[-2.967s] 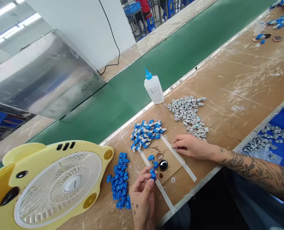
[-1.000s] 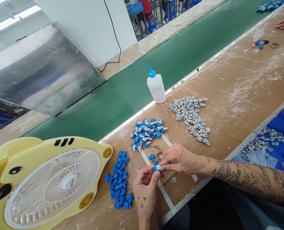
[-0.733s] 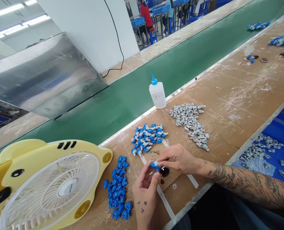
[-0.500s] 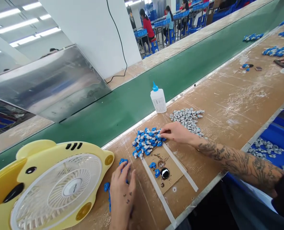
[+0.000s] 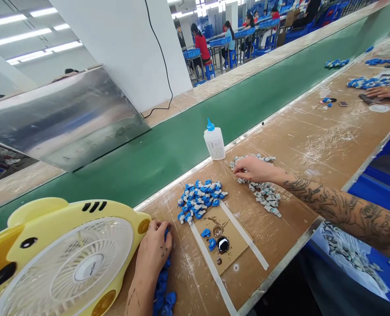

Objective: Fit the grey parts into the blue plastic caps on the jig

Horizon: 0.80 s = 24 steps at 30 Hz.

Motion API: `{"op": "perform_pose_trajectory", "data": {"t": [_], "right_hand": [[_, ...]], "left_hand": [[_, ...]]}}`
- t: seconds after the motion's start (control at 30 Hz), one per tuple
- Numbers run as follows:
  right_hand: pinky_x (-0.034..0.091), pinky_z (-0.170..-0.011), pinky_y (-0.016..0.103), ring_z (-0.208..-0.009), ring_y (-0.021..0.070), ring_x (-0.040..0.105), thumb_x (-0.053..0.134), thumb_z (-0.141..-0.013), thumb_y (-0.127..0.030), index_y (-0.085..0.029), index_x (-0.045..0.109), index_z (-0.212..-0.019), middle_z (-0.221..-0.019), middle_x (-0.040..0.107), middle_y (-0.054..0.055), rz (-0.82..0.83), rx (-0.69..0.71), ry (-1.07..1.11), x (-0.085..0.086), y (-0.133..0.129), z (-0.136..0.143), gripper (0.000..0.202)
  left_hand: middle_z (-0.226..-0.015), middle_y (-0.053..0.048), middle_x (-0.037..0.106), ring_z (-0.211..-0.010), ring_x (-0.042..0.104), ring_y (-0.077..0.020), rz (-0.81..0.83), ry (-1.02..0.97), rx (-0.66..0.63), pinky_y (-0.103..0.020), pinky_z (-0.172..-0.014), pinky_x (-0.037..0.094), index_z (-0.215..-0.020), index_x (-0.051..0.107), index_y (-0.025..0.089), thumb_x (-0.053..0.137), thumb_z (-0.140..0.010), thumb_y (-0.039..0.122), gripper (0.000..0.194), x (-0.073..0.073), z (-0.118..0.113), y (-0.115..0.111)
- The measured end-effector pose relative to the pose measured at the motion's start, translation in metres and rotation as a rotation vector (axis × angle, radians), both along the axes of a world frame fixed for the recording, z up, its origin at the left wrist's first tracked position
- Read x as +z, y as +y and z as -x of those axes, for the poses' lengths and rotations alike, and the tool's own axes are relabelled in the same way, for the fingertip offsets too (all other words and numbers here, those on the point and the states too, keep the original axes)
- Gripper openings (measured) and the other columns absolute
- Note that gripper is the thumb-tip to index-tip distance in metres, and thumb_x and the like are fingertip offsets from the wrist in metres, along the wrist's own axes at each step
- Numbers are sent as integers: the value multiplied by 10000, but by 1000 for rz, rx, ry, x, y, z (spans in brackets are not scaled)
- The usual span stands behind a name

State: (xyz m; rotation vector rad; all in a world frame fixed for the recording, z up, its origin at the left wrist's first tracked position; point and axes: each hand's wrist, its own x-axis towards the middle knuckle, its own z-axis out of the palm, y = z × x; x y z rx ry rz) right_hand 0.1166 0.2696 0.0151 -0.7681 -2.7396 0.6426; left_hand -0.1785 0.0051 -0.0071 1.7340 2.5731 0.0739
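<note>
Now right hand [image 5: 253, 170] shifted to grey pieces [image 5: 268, 198], left hand [image 5: 154, 246] at blue pieces [image 5: 162, 281], both curled, grip unclear

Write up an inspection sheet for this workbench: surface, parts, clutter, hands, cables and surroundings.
Surface: brown tabletop, scuffed with pale marks; stained cardboard with white tape strips along two sides.
Job's things: blue pieces, partly hidden by the left hand; grey pieces; mixed blue-and-grey pile; dark liquid on the cardboard.
Clutter: yellow fan beside the left hand; bottle standing near the belt.
Hands: left over blue pieces, right hand over grey pieces; whether either grips one is hidden.
Cables: black cable hanging down a white pillar.
Surroundings: green belt, metal sheet, a co-worker's hand, seated people behind.
</note>
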Motion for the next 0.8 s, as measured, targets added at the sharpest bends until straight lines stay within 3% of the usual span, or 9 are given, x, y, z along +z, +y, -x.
{"op": "perform_pose_trajectory", "data": {"t": [0.1,0.27,0.47,0.57,0.7,0.8], "right_hand": [[478,-814,329,-890,241,660,683,-814,-134,-166,792,-932,-922,742,100,-52,112,-80,-2,3,-13,164],[455,-831,360,-964,265,597,626,-862,-87,-116,762,-915,-991,703,148,-372,369,-267,-10,1,-1,149],[437,-815,366,-883,252,564,613,-871,-96,-134,734,-770,-799,685,112,-364,435,-282,-12,5,11,162],[451,-836,351,-901,232,580,607,-871,-101,-139,756,-935,-897,685,102,-256,394,-160,-6,0,1,167],[483,-796,286,-888,178,620,534,-949,-133,-160,715,-1201,-1002,676,94,103,328,135,-3,-30,-17,312],[497,-761,256,-843,162,649,599,-971,-258,-145,719,-1185,-946,713,79,332,267,311,-13,-64,-21,270]], "left_hand": [[-955,-94,668,-852,690,-251,56,-9,7,-350,-773,539,-968,731,192,480,-830,177,286,1,2,4],[-858,-76,676,-823,696,-256,63,-92,13,-354,-741,555,-863,743,210,508,-791,237,247,3,4,4],[-930,-59,762,-864,738,-237,-146,-244,-105,-336,-779,584,-832,766,247,474,-793,270,295,-3,2,-11],[-892,-44,779,-796,750,-231,-255,-229,-143,-322,-689,592,-792,763,262,469,-823,285,297,-7,-3,-18],[-893,-53,788,-810,753,-249,-476,-193,-152,-347,-730,601,-851,780,260,544,-843,316,243,-7,-14,-23],[-959,-52,786,-819,747,-220,-648,-401,-66,-299,-717,601,-881,789,270,625,-841,308,173,-5,-33,-28]]}}
